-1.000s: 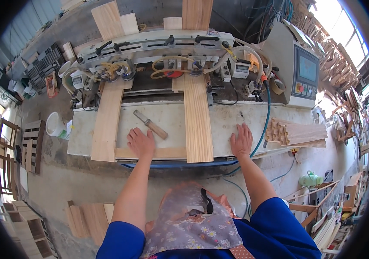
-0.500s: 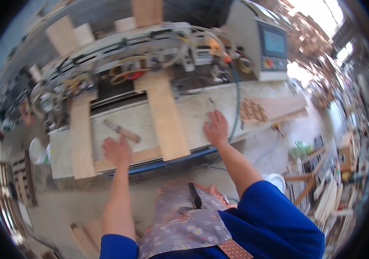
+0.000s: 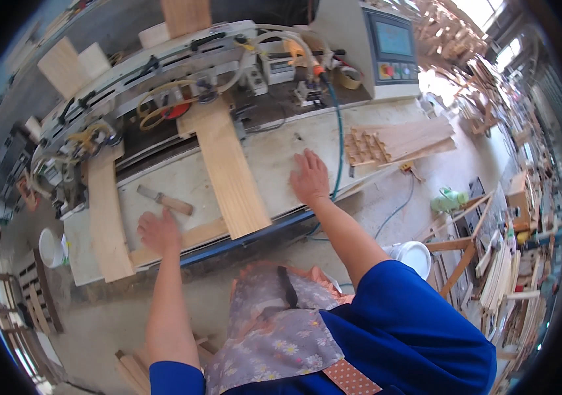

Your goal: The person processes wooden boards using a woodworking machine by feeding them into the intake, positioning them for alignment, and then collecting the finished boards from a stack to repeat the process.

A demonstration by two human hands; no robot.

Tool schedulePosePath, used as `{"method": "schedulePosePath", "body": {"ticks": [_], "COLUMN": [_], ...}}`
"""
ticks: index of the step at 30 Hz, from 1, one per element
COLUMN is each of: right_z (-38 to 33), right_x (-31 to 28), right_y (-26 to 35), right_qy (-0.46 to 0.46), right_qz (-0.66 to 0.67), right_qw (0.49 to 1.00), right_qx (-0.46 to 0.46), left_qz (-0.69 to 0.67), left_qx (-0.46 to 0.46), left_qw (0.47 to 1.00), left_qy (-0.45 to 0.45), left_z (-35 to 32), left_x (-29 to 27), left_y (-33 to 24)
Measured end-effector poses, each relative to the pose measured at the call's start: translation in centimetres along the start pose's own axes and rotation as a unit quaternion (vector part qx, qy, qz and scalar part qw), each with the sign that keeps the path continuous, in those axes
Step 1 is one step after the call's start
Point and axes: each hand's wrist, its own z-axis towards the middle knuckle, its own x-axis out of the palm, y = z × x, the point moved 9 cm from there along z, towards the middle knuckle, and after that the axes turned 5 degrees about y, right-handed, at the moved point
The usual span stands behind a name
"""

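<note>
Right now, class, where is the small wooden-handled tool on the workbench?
In the head view, the wooden-handled tool lies flat on the workbench, between the two planks, just beyond the left hand.

A control panel [image 3: 391, 41] with a screen stood at the machine's right end, a white bucket [image 3: 414, 255] on the floor, tape roll [image 3: 349, 78] nearby.

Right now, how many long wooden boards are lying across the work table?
2. One board lies at the left end, beside the left hand. The other board runs down the middle, left of the right hand. More may be hidden.
</note>
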Motion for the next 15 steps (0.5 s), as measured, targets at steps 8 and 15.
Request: {"method": "schedulePosePath", "body": {"ticks": [8, 15], "right_z": [-0.1, -0.1], "right_x": [-0.2, -0.4], "right_y": [0.0, -0.1], "right_qy": [-0.002, 0.000], "right_qz": [-0.007, -0.006], "right_qw": [1.000, 1.000], "right_qx": [-0.002, -0.010], "left_qz": [-0.010, -0.018], "left_qx": [0.011, 0.005], "left_qw": [1.000, 0.999], "left_qy": [-0.014, -0.030], "left_z": [0.2, 0.0], "left_x": [0.2, 0.0], "left_y": [-0.5, -0.7]}}
